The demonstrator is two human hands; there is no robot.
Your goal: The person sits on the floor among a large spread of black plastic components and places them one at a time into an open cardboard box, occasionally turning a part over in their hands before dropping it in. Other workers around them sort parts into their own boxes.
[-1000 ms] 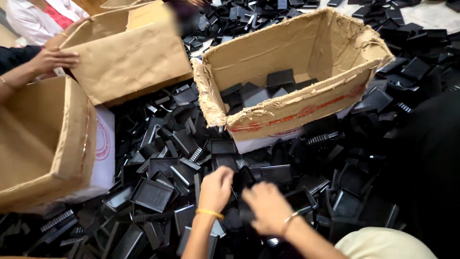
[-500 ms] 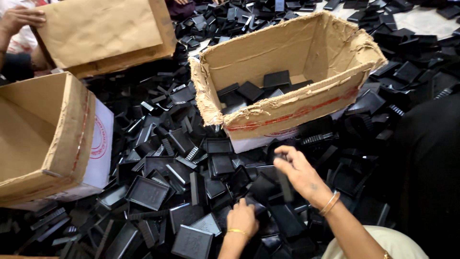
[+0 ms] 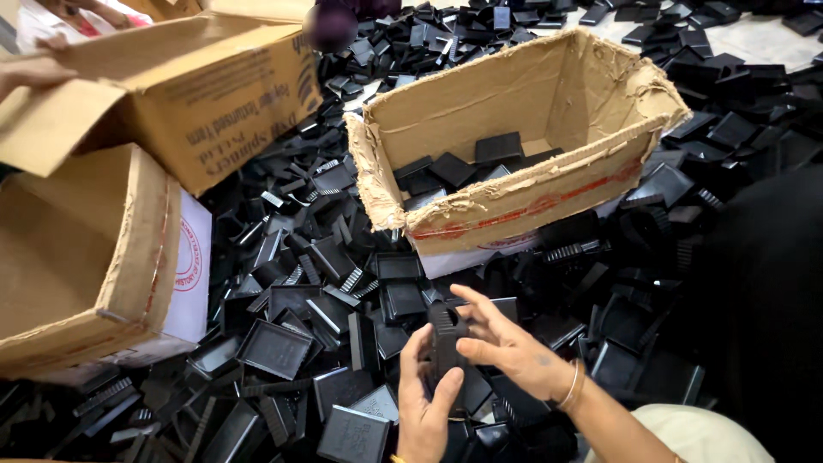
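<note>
Both hands meet low over the heap: the left hand [image 3: 426, 403] grips a small black plastic part [image 3: 447, 343] from below, fingers curled around it, while the right hand [image 3: 507, 347] steadies its top with fingers spread, lightly touching. It sits upright between them (turned edge-on, perhaps for inspection), just short of the torn cardboard box [image 3: 514, 206] holding similar pieces.

Both forearms are bare, with no sleeves in view. The right hand [image 3: 514, 351] wears a thin metal bangle [image 3: 569, 387] at the wrist; the left hand [image 3: 426, 407] shows a sliver of yellow band at its wrist. Pale cream cloth covers the knee.
</note>
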